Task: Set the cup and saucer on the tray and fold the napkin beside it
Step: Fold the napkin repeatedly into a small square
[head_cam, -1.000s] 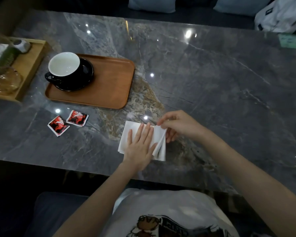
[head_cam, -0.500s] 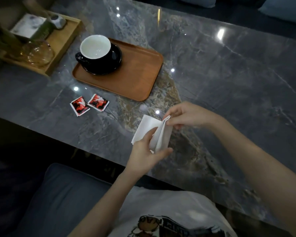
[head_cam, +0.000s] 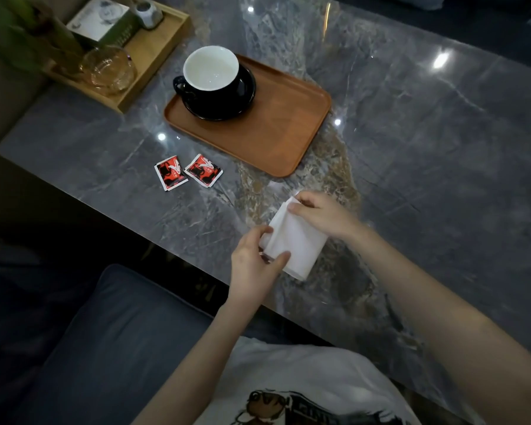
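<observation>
A black cup (head_cam: pixel 210 75) with a white inside stands on a black saucer (head_cam: pixel 242 96) at the left end of the brown wooden tray (head_cam: pixel 276 133). Below the tray's near right corner, a white folded napkin (head_cam: pixel 295 243) is held just above the grey marble table (head_cam: pixel 426 142). My left hand (head_cam: pixel 253 265) pinches its lower left edge between thumb and fingers. My right hand (head_cam: pixel 322 213) pinches its upper corner.
Two red sachets (head_cam: pixel 187 172) lie on the table left of the napkin. A light wooden box tray (head_cam: pixel 154 53) at the far left holds a glass bowl (head_cam: pixel 109 70), a green box and a small grey jar. A blue cushion (head_cam: pixel 114 342) lies by my lap.
The napkin lay flat under my left palm a second ago; both hands have since lifted it and folded it over into a narrower shape. The view shifted left and down.
</observation>
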